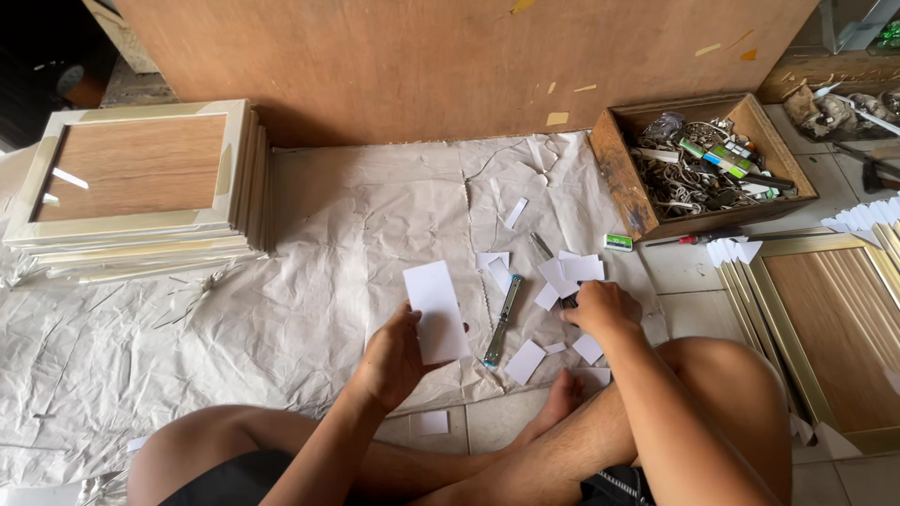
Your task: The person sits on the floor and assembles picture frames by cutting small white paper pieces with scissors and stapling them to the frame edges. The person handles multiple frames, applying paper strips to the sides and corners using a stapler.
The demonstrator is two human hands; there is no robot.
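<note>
The left hand [394,361] pinches a thin white rectangular card [435,311] by its lower edge; it looks light, bendable. The right hand [600,307] rests curled on white card scraps [572,272] on the floor sheet.

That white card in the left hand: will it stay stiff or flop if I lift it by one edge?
The white card stands flat and unbent in the left hand, so probably fairly stiff. It looks thin, so likely light and easily creased. Similar white pieces lie flat nearby.

frames [141,178] stacked left | box [619,173] right (on floor) | cutter [502,319] between paper scraps [525,361]
</note>
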